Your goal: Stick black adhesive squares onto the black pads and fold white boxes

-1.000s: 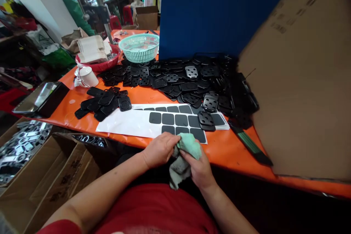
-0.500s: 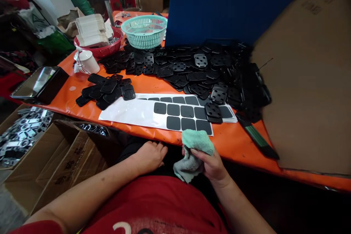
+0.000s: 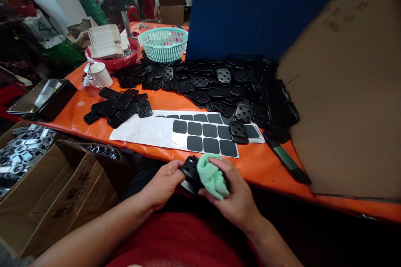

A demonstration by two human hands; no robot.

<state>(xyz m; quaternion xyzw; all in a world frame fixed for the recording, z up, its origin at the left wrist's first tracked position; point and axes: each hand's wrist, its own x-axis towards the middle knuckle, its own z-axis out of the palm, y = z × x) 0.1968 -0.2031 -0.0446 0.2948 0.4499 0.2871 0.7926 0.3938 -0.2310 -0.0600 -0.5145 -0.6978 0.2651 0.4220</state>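
Over my lap, my left hand (image 3: pixel 166 181) grips the left edge of a black plastic plate with holes (image 3: pixel 189 167). My right hand (image 3: pixel 233 192) is closed round a bunched green cloth (image 3: pixel 210 175), which lies against the plate's right side and covers part of it. A pale flat edge shows beneath the plate; what it belongs to I cannot make out. On the table just beyond my hands is a white sheet of dark square stickers (image 3: pixel 210 146). Two similar black plates (image 3: pixel 238 131) rest at the sheet's right end.
Black plates lie in a large heap (image 3: pixel 200 87) and a smaller pile (image 3: pixel 120 106) on the orange table (image 3: pixel 169 102). A green-handled cutter (image 3: pixel 286 158) lies by a cardboard panel (image 3: pixel 347 104). Farther back stand a mint basket (image 3: pixel 163 46), a red basket (image 3: pixel 122 63) and a white cup (image 3: pixel 100 75).
The left hand has risen from the lap and now has a black plate in it. The right hand has moved left, bringing the cloth onto the plate. The view has tilted slightly.
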